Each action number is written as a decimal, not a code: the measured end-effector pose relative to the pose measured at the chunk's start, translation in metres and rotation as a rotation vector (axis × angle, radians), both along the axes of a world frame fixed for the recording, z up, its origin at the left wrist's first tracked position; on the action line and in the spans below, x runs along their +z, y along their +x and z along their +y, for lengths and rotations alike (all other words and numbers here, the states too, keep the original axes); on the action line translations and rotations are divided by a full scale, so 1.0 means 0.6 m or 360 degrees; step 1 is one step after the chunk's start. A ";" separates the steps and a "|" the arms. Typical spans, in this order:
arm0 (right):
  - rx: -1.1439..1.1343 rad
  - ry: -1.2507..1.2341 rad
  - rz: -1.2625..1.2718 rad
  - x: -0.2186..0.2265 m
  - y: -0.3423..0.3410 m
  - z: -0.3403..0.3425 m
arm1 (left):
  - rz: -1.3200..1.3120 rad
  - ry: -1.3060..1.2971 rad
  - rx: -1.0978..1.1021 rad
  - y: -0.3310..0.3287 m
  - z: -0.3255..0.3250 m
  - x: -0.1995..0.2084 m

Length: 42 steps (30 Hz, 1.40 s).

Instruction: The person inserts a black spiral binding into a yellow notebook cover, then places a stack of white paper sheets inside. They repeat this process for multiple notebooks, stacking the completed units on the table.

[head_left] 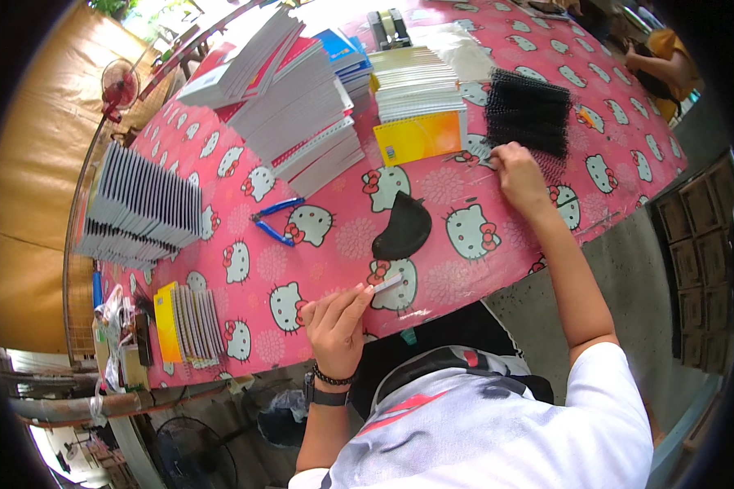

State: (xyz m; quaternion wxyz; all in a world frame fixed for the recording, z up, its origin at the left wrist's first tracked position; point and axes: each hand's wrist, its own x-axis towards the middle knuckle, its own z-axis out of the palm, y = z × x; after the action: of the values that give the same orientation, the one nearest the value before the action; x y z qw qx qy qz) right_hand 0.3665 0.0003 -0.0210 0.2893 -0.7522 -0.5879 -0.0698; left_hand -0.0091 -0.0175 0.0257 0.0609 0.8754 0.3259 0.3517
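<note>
My left hand (pixel 337 326) is at the table's near edge, its fingers closed on a thin pale strip (pixel 387 284) that points away to the right; its exact kind is not clear. Farther off, my right hand (pixel 520 175) has its fingertips pinched together beside a pile of black spiral binding coils (pixel 528 112). What those fingertips hold, if anything, is too small to make out. Left of that hand stands a row of spiral notebooks with a yellow-orange cover (pixel 418 137) in front. Between my hands lies a black curved pad (pixel 403 226).
Blue-handled pliers (pixel 279 222) lie on the pink patterned tablecloth (pixel 347 269). Stacks of white-paged books (pixel 289 106) stand behind, dark-edged notebooks (pixel 143 204) at left, and yellow-covered notebooks (pixel 189 323) at the near left. Another person (pixel 669 61) is at the far right.
</note>
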 end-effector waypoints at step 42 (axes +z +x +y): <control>0.1306 -0.0271 0.1076 0.106 -0.244 -0.096 | 0.0168 -0.0246 -0.0157 0.042 -0.002 0.006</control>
State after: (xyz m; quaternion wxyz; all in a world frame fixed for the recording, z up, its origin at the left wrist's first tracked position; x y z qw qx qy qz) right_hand 0.2203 -0.0576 0.0426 0.4041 -0.4620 -0.7111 0.3430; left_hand 0.0159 -0.0184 0.0292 0.1281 0.9004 0.3114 0.2754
